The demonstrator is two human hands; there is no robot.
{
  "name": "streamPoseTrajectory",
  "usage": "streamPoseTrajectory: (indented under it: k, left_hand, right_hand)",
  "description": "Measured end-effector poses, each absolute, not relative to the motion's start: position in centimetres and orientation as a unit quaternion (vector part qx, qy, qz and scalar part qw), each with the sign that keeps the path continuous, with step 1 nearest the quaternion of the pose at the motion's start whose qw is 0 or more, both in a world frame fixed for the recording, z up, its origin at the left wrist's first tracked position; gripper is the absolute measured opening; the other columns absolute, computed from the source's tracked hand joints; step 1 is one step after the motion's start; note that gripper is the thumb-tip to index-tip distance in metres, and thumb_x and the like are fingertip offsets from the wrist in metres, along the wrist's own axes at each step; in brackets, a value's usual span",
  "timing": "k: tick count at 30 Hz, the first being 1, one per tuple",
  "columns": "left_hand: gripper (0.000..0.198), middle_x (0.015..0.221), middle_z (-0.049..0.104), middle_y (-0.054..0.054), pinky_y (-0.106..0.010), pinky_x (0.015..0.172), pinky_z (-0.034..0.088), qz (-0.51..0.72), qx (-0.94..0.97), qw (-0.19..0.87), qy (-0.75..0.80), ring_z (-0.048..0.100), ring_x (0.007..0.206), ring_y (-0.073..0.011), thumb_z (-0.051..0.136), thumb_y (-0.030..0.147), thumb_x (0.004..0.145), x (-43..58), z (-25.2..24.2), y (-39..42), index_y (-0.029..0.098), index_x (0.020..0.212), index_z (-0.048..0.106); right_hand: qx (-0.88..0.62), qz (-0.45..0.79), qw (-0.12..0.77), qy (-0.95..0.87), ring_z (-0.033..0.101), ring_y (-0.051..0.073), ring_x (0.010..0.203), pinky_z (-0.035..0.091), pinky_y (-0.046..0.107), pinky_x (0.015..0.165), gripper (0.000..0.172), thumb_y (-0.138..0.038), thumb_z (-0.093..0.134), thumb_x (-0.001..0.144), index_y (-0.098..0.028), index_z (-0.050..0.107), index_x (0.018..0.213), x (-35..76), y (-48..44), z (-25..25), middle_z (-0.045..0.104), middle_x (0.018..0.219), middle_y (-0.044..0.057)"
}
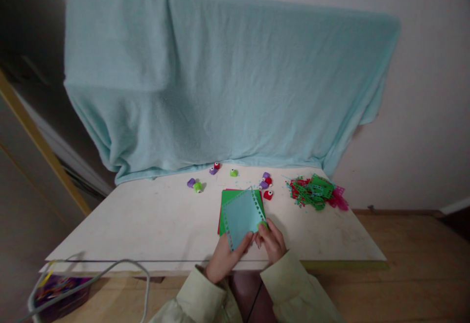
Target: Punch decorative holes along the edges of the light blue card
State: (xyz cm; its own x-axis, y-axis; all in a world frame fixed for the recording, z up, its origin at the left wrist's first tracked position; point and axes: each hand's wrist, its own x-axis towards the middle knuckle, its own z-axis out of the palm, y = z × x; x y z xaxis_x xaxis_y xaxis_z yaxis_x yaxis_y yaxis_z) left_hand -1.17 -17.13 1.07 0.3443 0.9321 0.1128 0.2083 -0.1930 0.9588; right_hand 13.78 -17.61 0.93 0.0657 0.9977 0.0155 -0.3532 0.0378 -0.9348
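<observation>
A light blue sheet of paper (240, 218) with small shapes punched along its edges is tilted over a stack of coloured paper, green sheet (229, 196) on top and red edges showing below. My left hand (228, 255) grips the blue sheet at its lower edge, thumb on top. In my right hand (272, 242) is a small green craft punch (263, 224), set at the sheet's right corner. Fingers of the right hand are closed round the punch and partly hide it.
Several purple, red and green punches, among them a red punch (268, 195) and a green punch (234, 172), lie on the white table (154, 225). A heap of punched paper scraps (312, 192) is at the right. Behind hangs a blue cloth (235, 83); a grey cable (121, 263) loops at front left.
</observation>
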Motion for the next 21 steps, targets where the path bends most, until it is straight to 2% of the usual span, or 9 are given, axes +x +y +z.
streamPoseTrajectory:
  k: [5,8,11,14,17,21]
  left_hand:
    - [0.023,0.082,0.064,-0.004,-0.027,0.076,0.045,0.384,0.676,0.480,0.407,0.056,0.076,-0.0160,0.051,0.037,0.089,-1.1,1.9,-17.4,0.016,0.086,0.060]
    - [0.024,0.088,0.064,-0.006,-0.028,0.079,0.045,0.395,0.667,0.488,0.402,0.057,0.081,-0.0168,0.053,0.038,0.088,-1.2,2.5,-17.5,0.015,0.092,0.060]
    - [0.029,0.078,0.062,-0.005,-0.027,0.073,0.044,0.407,0.633,0.511,0.415,0.055,0.074,-0.0164,0.049,0.041,0.090,-1.5,3.0,-17.6,0.014,0.085,0.059]
    - [0.042,0.070,0.060,-0.005,-0.028,0.075,0.042,0.426,0.598,0.522,0.434,0.055,0.073,-0.0171,0.039,0.044,0.093,-1.9,3.1,-17.5,0.014,0.070,0.058]
    - [0.047,0.065,0.058,-0.004,-0.027,0.071,0.041,0.423,0.589,0.510,0.462,0.055,0.069,-0.0169,0.040,0.046,0.093,-2.0,2.7,-17.1,0.015,0.062,0.057]
    - [0.046,0.059,0.058,-0.002,-0.025,0.061,0.039,0.385,0.615,0.493,0.481,0.054,0.060,-0.0152,0.045,0.049,0.090,-1.7,1.8,-16.5,0.014,0.063,0.058]
  right_hand:
    - [-0.412,0.585,0.601,-0.355,0.035,0.006,0.039,0.019,0.023,0.041,0.031,-0.043,0.062,0.082,-0.018,0.049,0.068,14.1,-17.5,0.6,0.049,0.049,-0.005]
    - [-0.414,0.575,0.607,-0.360,0.036,0.006,0.040,0.022,0.023,0.042,0.031,-0.043,0.063,0.082,-0.018,0.050,0.067,14.1,-17.6,0.7,0.044,0.046,-0.007]
    - [-0.418,0.568,0.609,-0.363,0.040,0.008,0.043,0.026,0.023,0.044,0.031,-0.043,0.062,0.082,-0.018,0.051,0.069,14.1,-17.7,0.8,0.050,0.050,-0.004]
    - [-0.417,0.566,0.612,-0.362,0.042,0.008,0.044,0.028,0.024,0.045,0.030,-0.045,0.061,0.082,-0.018,0.052,0.072,14.1,-17.5,0.7,0.057,0.057,-0.001]
    - [-0.423,0.552,0.623,-0.358,0.042,0.008,0.044,0.029,0.024,0.045,0.032,-0.047,0.061,0.082,-0.018,0.052,0.071,14.0,-17.4,0.6,0.056,0.057,-0.001]
    - [-0.437,0.533,0.629,-0.359,0.038,0.008,0.043,0.026,0.023,0.043,0.031,-0.046,0.064,0.080,-0.019,0.050,0.072,13.8,-17.4,1.0,0.050,0.055,-0.004]
